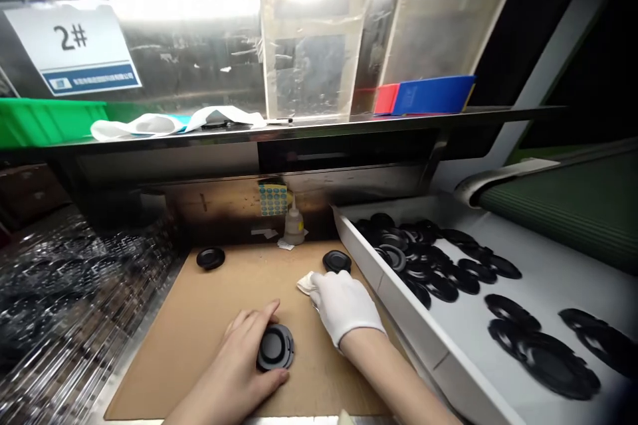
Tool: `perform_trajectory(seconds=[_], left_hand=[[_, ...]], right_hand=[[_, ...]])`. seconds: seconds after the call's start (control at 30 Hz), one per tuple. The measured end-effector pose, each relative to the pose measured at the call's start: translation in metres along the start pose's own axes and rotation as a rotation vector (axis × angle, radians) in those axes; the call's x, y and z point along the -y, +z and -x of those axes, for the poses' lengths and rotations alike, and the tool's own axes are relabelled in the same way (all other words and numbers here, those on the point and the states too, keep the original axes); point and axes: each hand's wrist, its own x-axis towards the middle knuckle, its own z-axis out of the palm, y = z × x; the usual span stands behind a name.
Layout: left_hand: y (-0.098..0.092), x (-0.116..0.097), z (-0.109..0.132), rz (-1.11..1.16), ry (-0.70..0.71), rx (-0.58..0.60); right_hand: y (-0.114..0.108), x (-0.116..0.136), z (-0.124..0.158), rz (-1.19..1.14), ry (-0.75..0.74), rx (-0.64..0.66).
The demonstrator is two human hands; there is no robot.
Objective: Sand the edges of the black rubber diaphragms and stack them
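Observation:
My bare left hand [244, 358] curls around the left side of a black round plastic lid [274, 347], thumb below it and fingers above. The lid has a raised ring and a small tab on its right. A white glove covers my right hand [346, 302], which pinches a crumpled white cloth [305, 283]. Just beyond those gloved fingers lies a second black round lid [337, 260], its near edge by the knuckles; I cannot tell whether they touch. Another black lid [210, 257] rests at the far left of the brown cardboard sheet [199, 332].
On the right, a white-walled tray [419, 319] holds many black round parts beside a green conveyor belt [563, 202]. Clear plastic trays [74, 292] are stacked left. A squeeze bottle [294, 222] stands at the back. Overhead, a metal shelf carries a green bin [50, 121] and a blue bin [433, 94].

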Motion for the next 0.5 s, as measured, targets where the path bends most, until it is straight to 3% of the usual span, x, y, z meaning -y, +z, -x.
perform_trajectory(seconds=[0.1,0.17,0.27,0.33,0.4,0.5], left_hand=[[0.005,0.005,0.004,0.009,0.018,-0.04],[0.005,0.006,0.008,-0.009,0.005,-0.056],[0.003,0.004,0.015,-0.055,-0.023,-0.047],[0.002,0.003,0.017,-0.077,-0.04,-0.032],[0.003,0.003,0.018,-0.084,-0.042,-0.027],[0.009,0.008,0.018,-0.07,-0.016,-0.059]], right_hand=[[0.004,-0.002,-0.005,0.047,-0.033,-0.007],[-0.005,0.001,-0.001,0.025,-0.045,-0.051],[-0.024,0.016,0.012,-0.068,-0.083,-0.128],[-0.026,0.031,0.022,-0.177,-0.097,-0.1],[-0.012,0.046,0.03,-0.289,-0.09,0.005],[0.029,0.063,0.038,-0.359,-0.065,0.162]])
